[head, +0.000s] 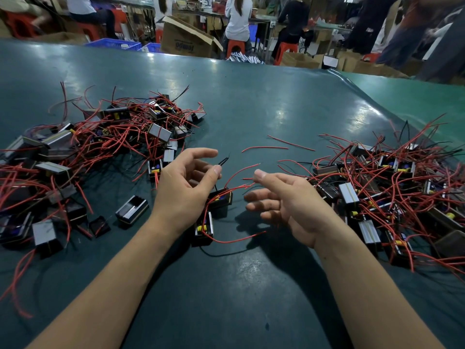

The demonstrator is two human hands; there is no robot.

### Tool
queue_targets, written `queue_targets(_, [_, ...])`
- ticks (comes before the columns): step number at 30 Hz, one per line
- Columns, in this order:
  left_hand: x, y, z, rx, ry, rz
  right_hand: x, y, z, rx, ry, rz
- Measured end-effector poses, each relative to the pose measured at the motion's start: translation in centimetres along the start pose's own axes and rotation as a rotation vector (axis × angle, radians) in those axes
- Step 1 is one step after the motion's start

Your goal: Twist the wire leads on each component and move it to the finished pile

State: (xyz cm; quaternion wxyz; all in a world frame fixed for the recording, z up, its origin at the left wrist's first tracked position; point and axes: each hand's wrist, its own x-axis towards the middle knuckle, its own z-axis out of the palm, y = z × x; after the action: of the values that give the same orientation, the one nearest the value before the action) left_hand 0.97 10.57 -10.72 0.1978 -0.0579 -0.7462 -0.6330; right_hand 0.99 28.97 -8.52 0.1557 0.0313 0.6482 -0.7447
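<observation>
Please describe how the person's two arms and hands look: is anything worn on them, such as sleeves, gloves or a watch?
Both forearms are bare up to the bottom edge of the picture; no sleeves show. The left hand and the right hand wear no gloves. No ring, watch or bracelet is visible. The fingernails that show are short and unpainted.

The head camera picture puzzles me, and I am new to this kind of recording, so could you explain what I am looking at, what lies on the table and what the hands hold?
There is no machine here: a person wears a camera on the head, so you look down along both forearms. The left hand pinches a thin black wire lead between thumb and finger. The right hand has loosely curled fingers near red leads; I cannot tell whether it holds one. Both wires run to a small black component between the hands. On the green table lie two heaps of such components with red wires, one at the left, one at the right. Other workers sit beyond.
</observation>
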Motion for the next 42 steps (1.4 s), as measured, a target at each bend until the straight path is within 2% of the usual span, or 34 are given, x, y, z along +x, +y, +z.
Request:
queue_targets(7, [0.4,-0.1,-0.1,-0.119,0.011,-0.091,-0.2,0.1,-0.4,-0.003,-0.101,-0.092])
queue_targets(14, [0.5,0.1,-0.3,-0.315,0.019,-0.256,-0.6,-0.1,-0.3,-0.135,-0.319,-0.218])
queue_targets(17, [0.4,0.2,-0.3,-0.34,0.015,-0.273,-0.4,0.4,0.4,-0.161,-0.31,-0.287])
queue_targets(21, [0.3,0.0,0.0,-0.242,0.016,-0.225,-0.2,1.1,1.3,-0.173,-0.3,-0.383])
queue_targets(32, [0.2,-0.1,0.7,-0.232,0.056,-0.21,0.0,1.6,2.0,-0.235,-0.068,-0.548])
queue_targets(36, [0.5,-0.3,0.3,-0.294,0.102,-0.256,0.1,1.3,1.6,-0.196,-0.043,-0.468])
queue_targets(42, [0.8,-0.4,-0.2,-0.289,0.148,-0.293,0.3,0.7,0.8,0.014,-0.028,-0.302])
